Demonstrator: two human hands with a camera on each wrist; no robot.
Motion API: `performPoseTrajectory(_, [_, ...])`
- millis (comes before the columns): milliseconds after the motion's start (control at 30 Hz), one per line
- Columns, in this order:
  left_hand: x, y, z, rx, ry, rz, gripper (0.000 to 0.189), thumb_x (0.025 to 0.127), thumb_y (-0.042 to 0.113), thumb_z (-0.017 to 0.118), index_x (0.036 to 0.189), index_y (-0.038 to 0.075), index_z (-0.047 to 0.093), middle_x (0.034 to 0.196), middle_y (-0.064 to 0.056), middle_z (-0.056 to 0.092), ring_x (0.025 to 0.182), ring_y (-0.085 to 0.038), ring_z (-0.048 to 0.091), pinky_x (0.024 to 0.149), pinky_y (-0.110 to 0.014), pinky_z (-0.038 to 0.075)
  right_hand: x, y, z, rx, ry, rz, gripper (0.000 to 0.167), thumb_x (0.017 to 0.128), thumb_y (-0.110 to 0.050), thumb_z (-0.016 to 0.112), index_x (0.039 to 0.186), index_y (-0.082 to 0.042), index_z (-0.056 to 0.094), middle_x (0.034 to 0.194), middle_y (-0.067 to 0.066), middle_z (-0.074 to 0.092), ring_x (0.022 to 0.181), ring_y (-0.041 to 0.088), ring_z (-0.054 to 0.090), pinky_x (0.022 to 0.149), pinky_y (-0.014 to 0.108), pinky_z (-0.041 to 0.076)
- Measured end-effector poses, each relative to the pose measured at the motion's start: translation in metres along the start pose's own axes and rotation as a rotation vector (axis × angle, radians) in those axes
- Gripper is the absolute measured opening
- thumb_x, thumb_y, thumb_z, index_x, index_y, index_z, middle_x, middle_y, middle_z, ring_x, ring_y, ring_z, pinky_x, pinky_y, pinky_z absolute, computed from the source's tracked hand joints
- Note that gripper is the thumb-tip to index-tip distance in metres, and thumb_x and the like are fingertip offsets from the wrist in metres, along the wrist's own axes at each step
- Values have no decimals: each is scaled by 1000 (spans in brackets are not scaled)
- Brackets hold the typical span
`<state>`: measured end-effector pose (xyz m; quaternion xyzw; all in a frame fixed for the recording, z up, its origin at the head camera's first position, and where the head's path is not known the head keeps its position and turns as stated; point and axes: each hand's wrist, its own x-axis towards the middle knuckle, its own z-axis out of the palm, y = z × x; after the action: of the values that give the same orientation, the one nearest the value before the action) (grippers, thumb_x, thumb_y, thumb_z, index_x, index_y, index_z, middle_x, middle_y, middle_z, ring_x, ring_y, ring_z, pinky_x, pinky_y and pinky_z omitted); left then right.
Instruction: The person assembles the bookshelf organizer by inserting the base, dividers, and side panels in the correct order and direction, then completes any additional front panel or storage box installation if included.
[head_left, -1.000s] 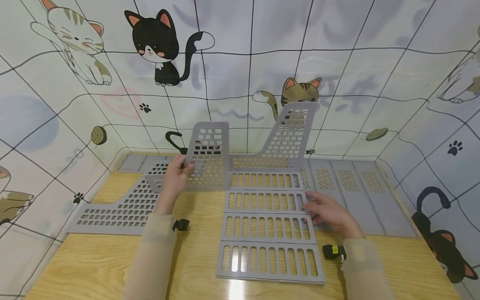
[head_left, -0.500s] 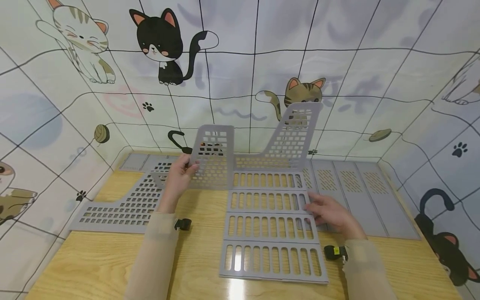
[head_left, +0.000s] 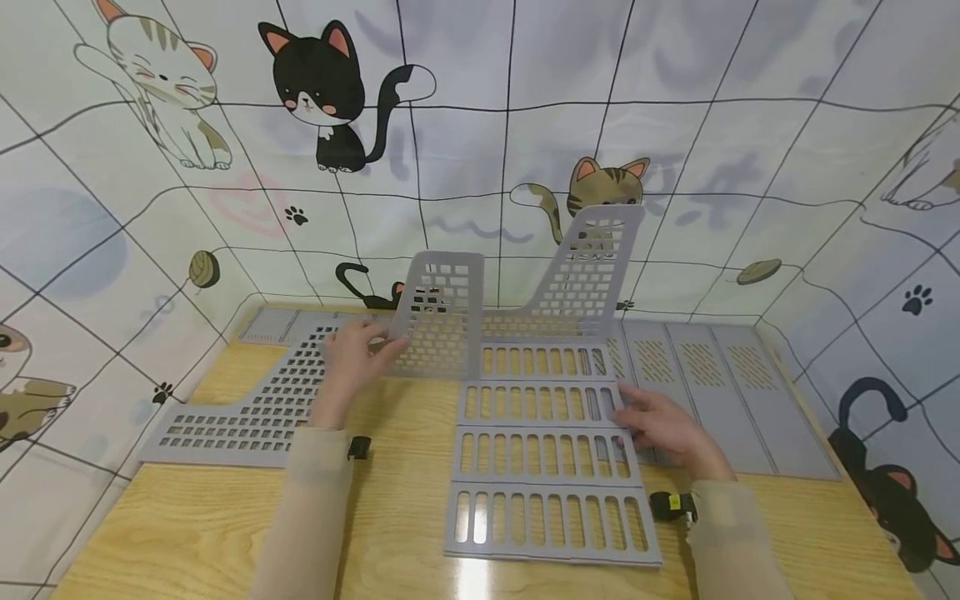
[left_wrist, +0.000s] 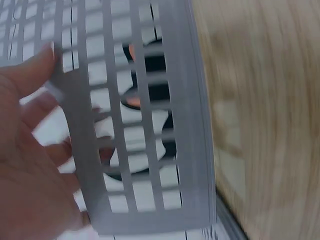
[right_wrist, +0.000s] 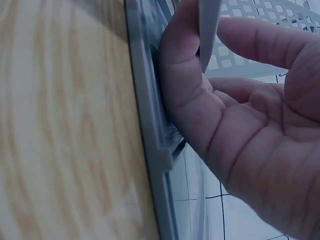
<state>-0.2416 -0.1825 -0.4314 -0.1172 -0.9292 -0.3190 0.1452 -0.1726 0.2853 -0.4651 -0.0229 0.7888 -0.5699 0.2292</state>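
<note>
My left hand (head_left: 356,358) holds an upright grey perforated panel (head_left: 450,317) by its left edge. In the left wrist view the thumb is at the edge of the perforated panel (left_wrist: 185,130), and several fingers show behind its holes. My right hand (head_left: 660,421) grips the right edge of a grey slatted panel (head_left: 547,482), thumb above and fingers curled underneath. In the right wrist view the right hand (right_wrist: 235,110) has a thin grey edge between thumb and fingers. A second perforated panel (head_left: 573,287), L-shaped, stands upright at the slatted panel's far end.
Another L-shaped perforated panel (head_left: 247,425) lies flat on the wooden table (head_left: 187,525) at left. A wide grey folding panel (head_left: 727,408) lies at right, partly behind the right hand. A cat-print curtain (head_left: 465,150) hangs behind the table.
The perforated panel in my left hand has shifted right, overlapping more of the slatted panel's left side. The left hand sits slightly lower on its edge. My right hand keeps its hold.
</note>
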Motion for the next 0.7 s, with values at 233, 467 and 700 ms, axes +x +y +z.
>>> performPoseTrajectory(233, [-3,-25,-11,104,-101,-147,42,92,39,79,108,1,78,140,-30,53,133,-54,41,115,-75,15,2,3,0,-7,17,14,75,108,-15,54,162,5,7,130,33,63,87,24,72,73,41,62])
performPoseTrajectory(467, [-3,-26,-11,72,-63,-70,33,90,28,82,97,-4,78,115,-27,66,107,-44,58,104,-62,40,4,3,1,-13,17,7,76,107,-16,55,162,6,7,131,34,62,86,24,73,73,41,62])
performPoseTrajectory(700, [-1,-28,-6,82,-18,-9,27,89,28,82,87,1,78,94,-19,72,93,-41,63,88,-58,48,4,4,-1,-21,24,0,76,107,-16,56,162,6,9,128,32,65,87,26,74,73,42,63])
